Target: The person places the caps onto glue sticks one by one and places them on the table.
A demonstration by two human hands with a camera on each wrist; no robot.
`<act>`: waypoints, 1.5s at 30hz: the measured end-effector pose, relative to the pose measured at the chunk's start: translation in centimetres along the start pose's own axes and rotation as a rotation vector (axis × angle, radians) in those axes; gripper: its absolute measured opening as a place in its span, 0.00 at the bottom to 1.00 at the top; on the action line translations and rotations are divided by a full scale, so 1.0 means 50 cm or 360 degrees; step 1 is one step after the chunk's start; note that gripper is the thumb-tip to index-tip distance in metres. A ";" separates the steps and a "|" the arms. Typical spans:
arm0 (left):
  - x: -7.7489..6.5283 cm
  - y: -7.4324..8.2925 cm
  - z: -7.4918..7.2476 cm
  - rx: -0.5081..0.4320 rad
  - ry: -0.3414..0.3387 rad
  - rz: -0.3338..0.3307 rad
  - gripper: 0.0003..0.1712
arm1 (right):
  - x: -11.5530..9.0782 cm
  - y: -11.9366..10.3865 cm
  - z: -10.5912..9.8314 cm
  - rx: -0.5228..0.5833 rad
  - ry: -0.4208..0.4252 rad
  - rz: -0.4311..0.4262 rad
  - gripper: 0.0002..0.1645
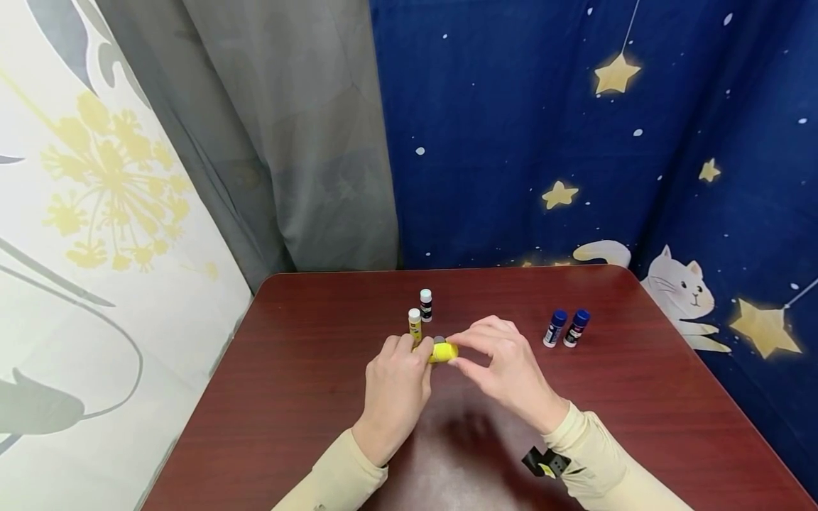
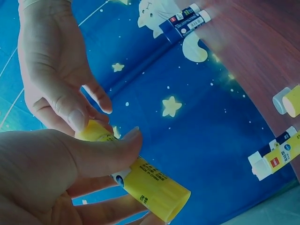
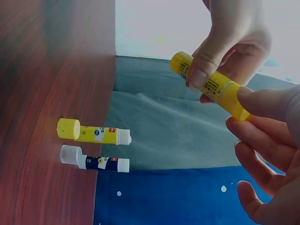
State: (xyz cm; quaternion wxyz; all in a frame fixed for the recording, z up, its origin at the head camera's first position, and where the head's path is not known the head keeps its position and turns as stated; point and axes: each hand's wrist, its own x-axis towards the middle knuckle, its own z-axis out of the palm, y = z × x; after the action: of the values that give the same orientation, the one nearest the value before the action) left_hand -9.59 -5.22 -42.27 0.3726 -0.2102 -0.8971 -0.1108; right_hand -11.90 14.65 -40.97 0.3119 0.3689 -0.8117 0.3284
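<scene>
A yellow glue stick (image 3: 206, 83) is held up over the table by both hands. My left hand (image 1: 396, 380) grips its barrel, the thumb lying along the printed label. My right hand (image 1: 505, 362) pinches the stick's yellow cap end between thumb and fingers. Behind the hands stand another yellow glue stick (image 1: 415, 323) and a dark-labelled glue stick (image 1: 426, 305), both uncapped with white tops showing. A loose yellow cap (image 3: 69, 129) and a translucent cap (image 3: 71, 154) stand near them; the held stick and hands partly hide these caps in the head view.
Two blue-capped glue sticks (image 1: 555, 328) stand side by side at the right of the reddish-brown table (image 1: 307, 397). A grey curtain (image 1: 326, 142) and a blue starry curtain (image 1: 498, 106) hang behind the table's far edge. A patterned white wall (image 1: 115, 319) borders the left.
</scene>
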 end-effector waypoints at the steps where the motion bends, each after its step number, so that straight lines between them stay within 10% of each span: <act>1: 0.000 0.000 0.000 0.0001 0.0001 0.0002 0.17 | 0.000 0.000 0.000 0.0001 -0.0001 0.0003 0.19; 45: -0.009 0.002 0.009 0.0064 0.0077 -0.0062 0.20 | 0.003 0.002 0.009 0.0076 -0.0005 0.0028 0.20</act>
State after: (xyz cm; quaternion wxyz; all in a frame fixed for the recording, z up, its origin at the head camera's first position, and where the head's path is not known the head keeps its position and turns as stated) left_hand -9.53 -5.12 -42.93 0.3960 -0.1824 -0.8938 -0.1051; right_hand -12.21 14.30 -41.14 0.2988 0.3695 -0.8074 0.3497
